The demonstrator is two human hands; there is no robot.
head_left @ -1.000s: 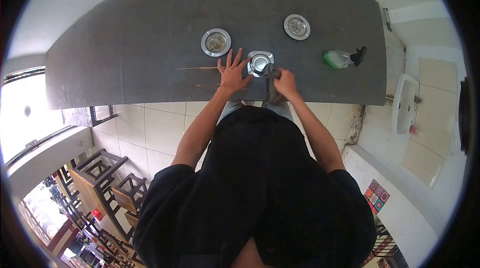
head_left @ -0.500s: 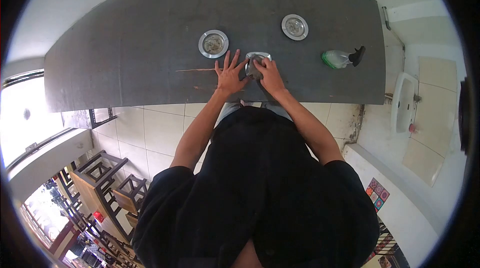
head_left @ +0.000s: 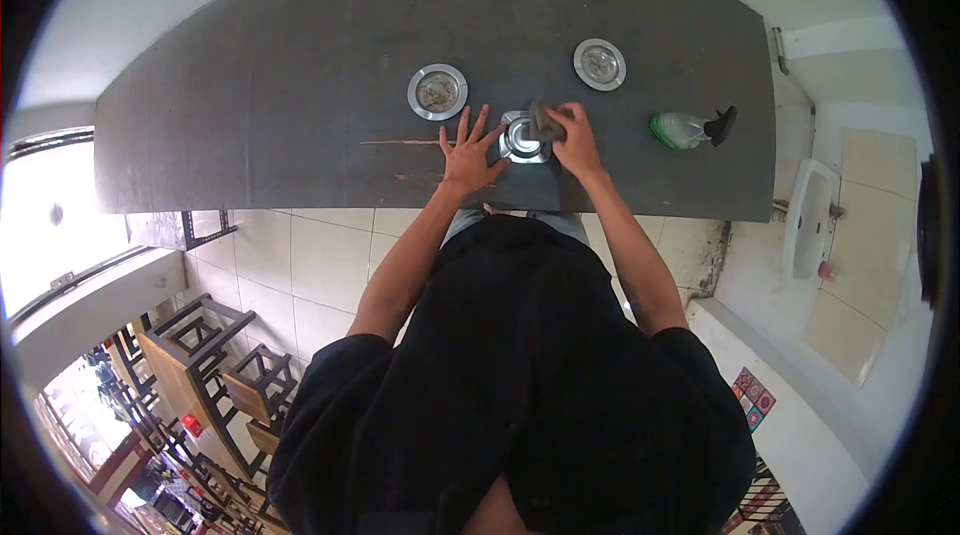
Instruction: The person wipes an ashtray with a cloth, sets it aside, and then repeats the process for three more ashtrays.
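A square, shiny metal ashtray [head_left: 521,141] lies on the dark grey table [head_left: 290,85] in front of me. My left hand [head_left: 467,159] is spread flat on the table with its thumb and index finger at the ashtray's left edge. Bunched in my right hand [head_left: 577,142] is a grey cloth [head_left: 541,121], which covers the ashtray's upper right part. Two round metal ashtrays with dirty insides stand farther back: one ashtray [head_left: 437,92] beyond my left hand, the other ashtray [head_left: 600,65] beyond my right.
To the right, a spray bottle [head_left: 680,130] with green liquid and a black nozzle lies on its side. A white sink [head_left: 808,220] hangs on the right wall. Wooden stools [head_left: 255,400] stand at the lower left. Scratches mark the tabletop.
My right hand has moved right with the cloth, from over the ashtray's middle to its right edge, uncovering most of the shiny metal. My left hand stays beside the ashtray.
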